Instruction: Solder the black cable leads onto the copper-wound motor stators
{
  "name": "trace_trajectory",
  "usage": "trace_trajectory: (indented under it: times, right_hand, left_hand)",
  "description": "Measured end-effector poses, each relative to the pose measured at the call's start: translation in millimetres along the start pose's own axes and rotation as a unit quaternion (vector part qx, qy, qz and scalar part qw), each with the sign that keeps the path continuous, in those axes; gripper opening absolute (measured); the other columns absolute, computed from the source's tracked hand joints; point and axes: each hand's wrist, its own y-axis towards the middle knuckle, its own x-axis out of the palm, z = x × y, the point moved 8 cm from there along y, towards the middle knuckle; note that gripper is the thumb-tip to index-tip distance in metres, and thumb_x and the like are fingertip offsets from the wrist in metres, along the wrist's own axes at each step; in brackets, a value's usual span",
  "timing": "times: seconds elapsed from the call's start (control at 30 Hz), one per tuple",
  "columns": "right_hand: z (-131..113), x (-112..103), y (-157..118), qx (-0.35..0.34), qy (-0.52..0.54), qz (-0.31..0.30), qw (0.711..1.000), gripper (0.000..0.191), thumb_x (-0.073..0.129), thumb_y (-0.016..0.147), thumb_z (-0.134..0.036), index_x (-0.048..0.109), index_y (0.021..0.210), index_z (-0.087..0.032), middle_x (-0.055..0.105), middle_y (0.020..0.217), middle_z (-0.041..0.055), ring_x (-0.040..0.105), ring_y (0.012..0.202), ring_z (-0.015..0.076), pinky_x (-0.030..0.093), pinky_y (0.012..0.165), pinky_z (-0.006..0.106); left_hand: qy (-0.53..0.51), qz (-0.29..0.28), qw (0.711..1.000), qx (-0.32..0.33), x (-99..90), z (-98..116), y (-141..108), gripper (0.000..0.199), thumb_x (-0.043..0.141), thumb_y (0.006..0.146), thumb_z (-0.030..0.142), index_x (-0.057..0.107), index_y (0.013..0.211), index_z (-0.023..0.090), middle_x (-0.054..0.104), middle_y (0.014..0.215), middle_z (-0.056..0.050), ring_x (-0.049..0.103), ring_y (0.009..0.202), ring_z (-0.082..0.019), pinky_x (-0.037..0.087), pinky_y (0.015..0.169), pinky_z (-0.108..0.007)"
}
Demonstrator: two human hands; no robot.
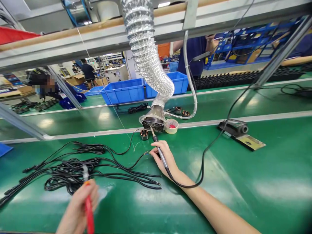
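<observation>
My right hand [162,158] grips a slim soldering iron [161,152], its tip pointing up and away near a small copper-wound motor stator [144,134]. The iron's black cable [202,169] trails over my forearm and off to the right. My left hand [78,209] is at the bottom edge, blurred, shut on a red-handled tool [89,211] with a metal end. A tangle of black cables [73,172] lies on the green bench belt [219,201] to the left. One thin wire [141,159] ends close to my right fingers.
A metal fume extractor nozzle [153,119] with a silver flexible duct [146,55] hangs just beyond the iron, beside a tape roll [171,126]. A soldering iron stand [235,128] is on the right. Blue bins [123,91], metal rails and a co-worker [192,55] are behind.
</observation>
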Motion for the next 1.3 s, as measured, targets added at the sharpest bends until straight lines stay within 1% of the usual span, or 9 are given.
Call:
trace_trajectory:
  times: [0.1, 0.2, 0.27, 0.37, 0.47, 0.6, 1.07, 1.2, 1.3]
  right_hand:
    - [-0.6, 0.4, -0.8, -0.004, 0.010, -0.006, 1.000, 0.030, 0.051, 0.090, -0.010, 0.053, 0.116, -0.025, 0.043, 0.107, 0.0032, 0.065, 0.077, 0.0087, 0.056, 0.081, 0.028]
    - [-2.9, -0.9, -0.9, -0.005, 0.010, -0.006, 1.000, 0.029, 0.050, 0.091, -0.011, 0.052, 0.116, -0.026, 0.042, 0.107, 0.0034, 0.064, 0.077, 0.0090, 0.056, 0.080, 0.029]
    - [-4.6, -2.0, -1.1, -0.011, 0.004, -0.004, 1.000, 0.029, 0.049, 0.092, -0.011, 0.052, 0.117, -0.026, 0.043, 0.106, 0.0035, 0.063, 0.077, 0.0094, 0.056, 0.079, 0.029]
    - [-4.2, -2.2, -2.2, -0.018, -0.008, -0.004, 1.000, 0.030, 0.048, 0.092, -0.012, 0.052, 0.118, -0.025, 0.044, 0.106, 0.0035, 0.061, 0.078, 0.0098, 0.055, 0.079, 0.028]
    - [-0.4, -1.5, -4.0, -0.019, -0.003, -0.001, 1.000, 0.031, 0.047, 0.092, -0.012, 0.052, 0.119, -0.026, 0.045, 0.108, 0.0037, 0.062, 0.079, 0.0096, 0.055, 0.080, 0.028]
    - [4.0, -0.7, -6.1, -0.014, 0.000, 0.006, 1.000, 0.031, 0.047, 0.092, -0.013, 0.053, 0.120, -0.025, 0.046, 0.109, 0.0048, 0.062, 0.081, 0.0104, 0.056, 0.082, 0.030]
    - [4.5, -0.2, -6.3, -0.019, -0.010, 0.003, 1.000, 0.030, 0.045, 0.093, -0.012, 0.052, 0.120, -0.025, 0.046, 0.108, 0.0048, 0.060, 0.080, 0.0106, 0.055, 0.079, 0.029]
    - [3.1, -0.1, -5.7, -0.020, -0.006, -0.004, 1.000, 0.029, 0.045, 0.094, -0.012, 0.051, 0.119, -0.024, 0.045, 0.110, 0.0052, 0.060, 0.081, 0.0105, 0.055, 0.079, 0.029]
    - [4.2, -0.5, -5.8, -0.016, 0.001, 0.001, 1.000, 0.029, 0.046, 0.093, -0.013, 0.051, 0.119, -0.024, 0.045, 0.110, 0.0049, 0.061, 0.080, 0.0101, 0.055, 0.078, 0.028]
  left_hand:
    - [0.103, -0.124, 0.986, 0.031, 75.8, -11.4, 4.7, 0.036, 0.060, 0.081, 0.054, 0.043, 0.081, 0.023, 0.029, 0.063, 0.007, 0.027, 0.050, -0.010, 0.027, 0.045, -0.022]
    - [0.364, -0.133, 0.906, 0.171, 125.3, 2.4, 4.4, 0.024, 0.052, 0.090, 0.043, 0.042, 0.080, 0.023, 0.040, 0.067, 0.005, 0.040, 0.057, -0.012, 0.034, 0.055, -0.024]
    - [0.503, -0.085, 0.819, 0.264, 142.5, 18.1, 3.3, 0.017, 0.044, 0.095, 0.037, 0.044, 0.084, 0.023, 0.046, 0.073, 0.003, 0.045, 0.058, -0.014, 0.035, 0.057, -0.026]
    - [0.606, -0.035, 0.703, 0.371, 158.5, 36.4, 0.9, 0.017, 0.035, 0.100, 0.030, 0.050, 0.104, 0.021, 0.052, 0.092, -0.003, 0.055, 0.068, -0.017, 0.042, 0.060, -0.029]
    - [0.659, -0.030, 0.617, 0.429, 170.8, 41.7, 1.4, 0.033, 0.034, 0.101, 0.024, 0.045, 0.131, 0.016, 0.054, 0.099, -0.007, 0.057, 0.083, -0.020, 0.046, 0.071, -0.033]
    - [0.713, -0.017, 0.526, 0.462, 181.9, 40.9, 3.2, 0.042, 0.036, 0.101, 0.020, 0.042, 0.142, 0.014, 0.058, 0.097, -0.008, 0.055, 0.085, -0.023, 0.044, 0.074, -0.038]
    - [0.763, -0.044, 0.397, 0.509, 185.7, 45.0, 4.5, 0.042, 0.035, 0.101, 0.019, 0.044, 0.142, 0.011, 0.060, 0.094, -0.009, 0.055, 0.082, -0.022, 0.042, 0.072, -0.036]
    - [0.765, -0.055, 0.379, 0.518, 187.0, 46.5, 3.5, 0.043, 0.033, 0.102, 0.020, 0.043, 0.142, 0.007, 0.061, 0.094, -0.009, 0.055, 0.083, -0.022, 0.043, 0.072, -0.037]
    - [0.764, -0.063, 0.383, 0.516, 186.8, 47.4, 3.0, 0.043, 0.032, 0.102, 0.020, 0.044, 0.142, 0.007, 0.060, 0.094, -0.009, 0.055, 0.082, -0.022, 0.044, 0.071, -0.038]
